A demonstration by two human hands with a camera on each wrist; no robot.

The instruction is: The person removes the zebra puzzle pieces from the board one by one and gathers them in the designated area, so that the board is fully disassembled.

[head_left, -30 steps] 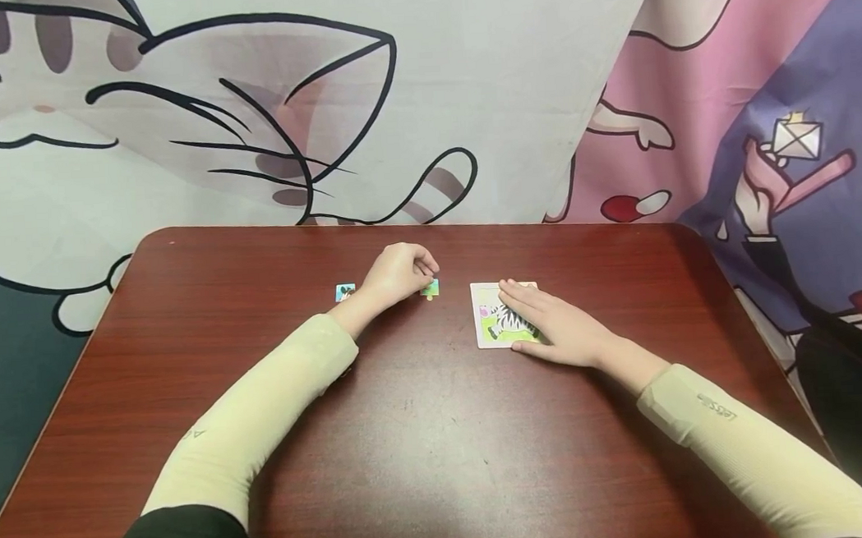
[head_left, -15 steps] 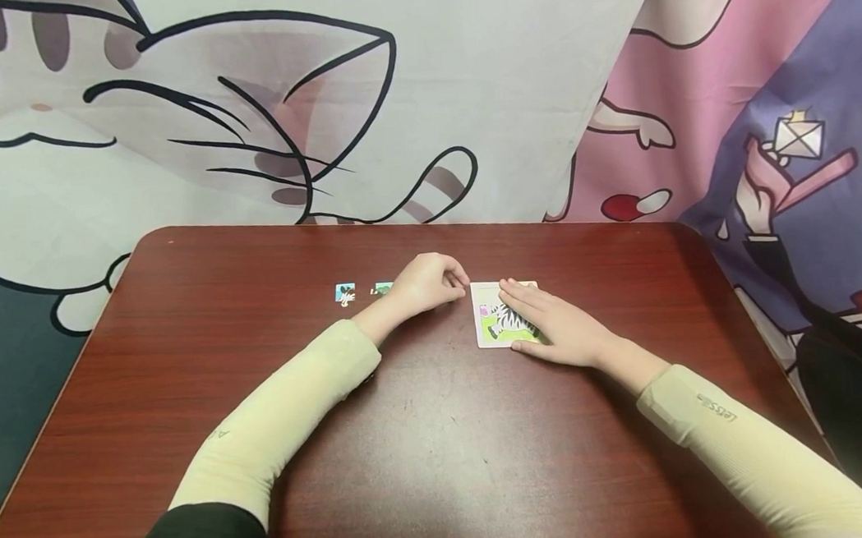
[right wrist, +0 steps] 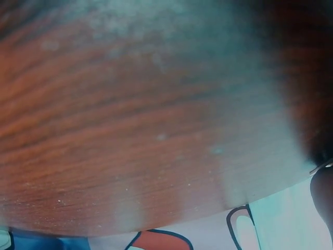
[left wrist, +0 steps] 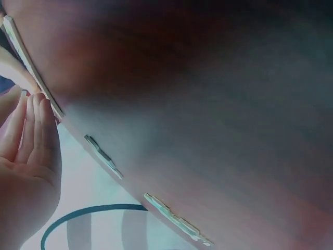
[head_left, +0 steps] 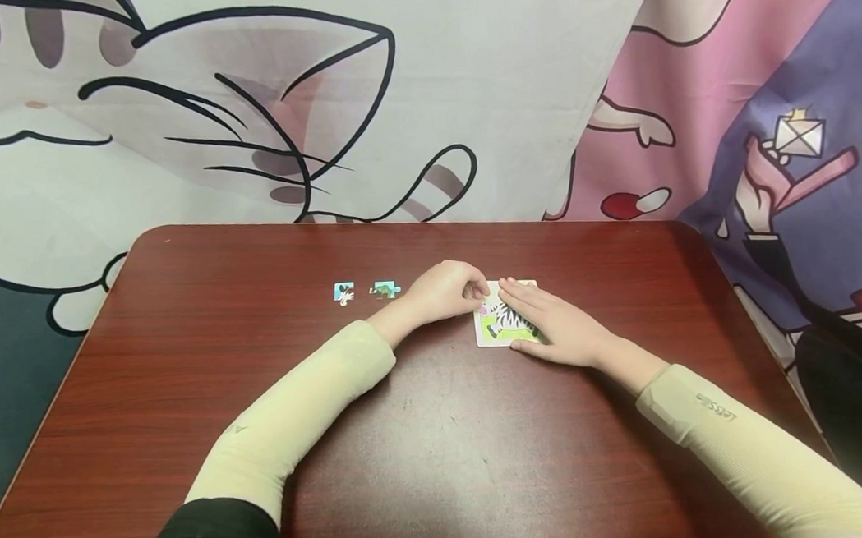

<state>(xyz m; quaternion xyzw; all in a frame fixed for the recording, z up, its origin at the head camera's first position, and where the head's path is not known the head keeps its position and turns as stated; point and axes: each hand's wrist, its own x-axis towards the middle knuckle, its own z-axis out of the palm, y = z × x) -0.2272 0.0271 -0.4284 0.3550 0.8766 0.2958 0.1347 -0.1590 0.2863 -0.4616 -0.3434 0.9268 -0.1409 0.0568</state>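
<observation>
A small square zebra puzzle board [head_left: 492,333] with a white border lies on the brown table. My right hand [head_left: 560,323] rests on its right side, fingers straight and covering part of the picture. Over the board's upper left edge is my left hand [head_left: 443,293], thumb and fingertips pinched together. A small pale edge of a puzzle piece [left wrist: 23,92] shows between them in the left wrist view; most of it is hidden. Left of that hand lie a green-and-blue puzzle piece [head_left: 384,289] and a blue piece with a zebra part [head_left: 343,292].
The table [head_left: 383,461] has a rounded far edge close to a hanging cloth [head_left: 509,91] with a cartoon cat. To the right hangs a pink and purple printed cloth [head_left: 730,78]. Mostly table surface and cloth fill the right wrist view.
My left hand has moved right from the row of puzzle pieces to the board's left edge, uncovering the green-and-blue piece. The right hand has stayed put on the board.
</observation>
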